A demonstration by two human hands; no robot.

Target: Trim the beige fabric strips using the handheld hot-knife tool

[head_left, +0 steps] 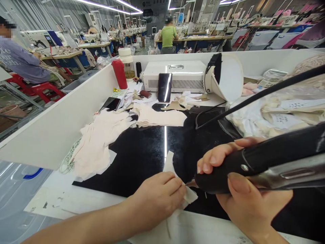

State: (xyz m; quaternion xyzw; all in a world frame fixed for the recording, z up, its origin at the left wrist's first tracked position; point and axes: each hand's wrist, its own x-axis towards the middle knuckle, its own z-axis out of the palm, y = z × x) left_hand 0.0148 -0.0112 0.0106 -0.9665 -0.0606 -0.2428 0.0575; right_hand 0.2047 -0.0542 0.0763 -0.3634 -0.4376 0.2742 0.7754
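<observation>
My right hand point(241, 193) is wrapped round the black handle of a hand-held tool point(269, 159) with a metal underside, its black cord point(266, 93) running up to the right. The tool's front end sits low over the black work surface point(142, 156). My left hand point(158, 196) has its fingers closed on a small pale piece of fabric point(169, 162) right beside the tool's tip. The piece lies on the black surface and part of it is hidden under my fingers.
Pale cut fabric pieces point(96, 142) pile at the left and centre. A white box unit point(177, 76), a phone point(164, 87), a red bottle point(119, 74) and a white roll point(224, 76) stand at the back. White walls ring the table. Bagged fabric point(279, 108) lies right. Other people sit at machines beyond.
</observation>
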